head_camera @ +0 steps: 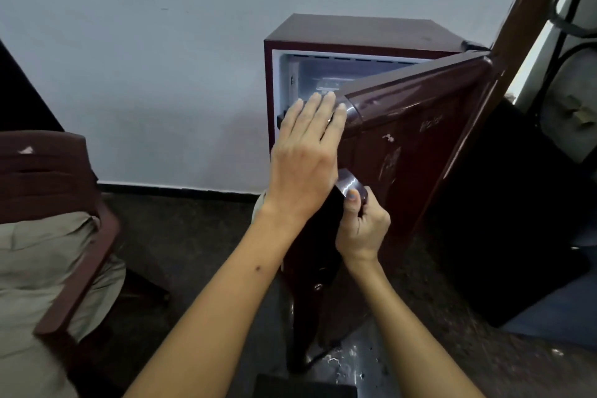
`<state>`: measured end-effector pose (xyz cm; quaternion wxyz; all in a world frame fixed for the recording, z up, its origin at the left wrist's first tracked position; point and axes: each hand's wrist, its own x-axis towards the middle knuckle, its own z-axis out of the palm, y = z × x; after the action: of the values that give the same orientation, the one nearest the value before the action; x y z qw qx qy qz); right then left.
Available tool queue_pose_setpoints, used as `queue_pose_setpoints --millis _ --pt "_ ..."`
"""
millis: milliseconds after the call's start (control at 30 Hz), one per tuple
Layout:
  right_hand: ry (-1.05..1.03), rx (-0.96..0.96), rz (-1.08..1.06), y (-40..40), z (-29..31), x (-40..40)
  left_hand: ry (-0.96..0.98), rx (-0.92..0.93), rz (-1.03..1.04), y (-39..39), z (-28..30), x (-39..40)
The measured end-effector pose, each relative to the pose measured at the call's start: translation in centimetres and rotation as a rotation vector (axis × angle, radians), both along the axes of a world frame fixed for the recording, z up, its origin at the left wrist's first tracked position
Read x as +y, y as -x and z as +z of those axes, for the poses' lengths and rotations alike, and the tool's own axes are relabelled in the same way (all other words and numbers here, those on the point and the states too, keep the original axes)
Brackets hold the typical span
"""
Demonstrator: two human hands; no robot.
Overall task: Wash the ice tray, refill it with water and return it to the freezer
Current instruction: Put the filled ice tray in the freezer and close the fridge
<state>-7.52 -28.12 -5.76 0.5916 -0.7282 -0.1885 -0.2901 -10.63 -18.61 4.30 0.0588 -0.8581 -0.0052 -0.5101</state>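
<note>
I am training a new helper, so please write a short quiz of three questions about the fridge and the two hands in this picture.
1. True or false: the fridge door is fully closed.
2. Which hand grips the door handle? A) left hand B) right hand C) neither
3. Fill in: the left hand's fingers are straight and lie against the door's top ____.

Key
1. False: the door stands partly open, and the freezer compartment shows behind it.
2. B.
3. Corner.
</note>
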Motion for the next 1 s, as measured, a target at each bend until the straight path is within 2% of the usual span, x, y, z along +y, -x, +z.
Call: queue_pose_setpoints --millis 167,333,667,1000 --pt "0.049 0.041 -0.011 -2.6 -0.6 5.8 -0.034 -0.014 -0.007 -3.5 -0.3 6.3" --pt "0.139 -0.003 -0.032 -5.1 -0.4 10.4 -0.014 -0.005 -0.024 -7.2 -0.5 11.0" --pt "0.296 0.07 0.054 -10.3 0.0 16.0 0.107 0.025 -0.087 -13.5 -0.8 17.0" --pt "0.377 0.119 0.134 -15.0 0.2 19.4 0.279 0.226 -0.119 -18.3 0.0 20.5"
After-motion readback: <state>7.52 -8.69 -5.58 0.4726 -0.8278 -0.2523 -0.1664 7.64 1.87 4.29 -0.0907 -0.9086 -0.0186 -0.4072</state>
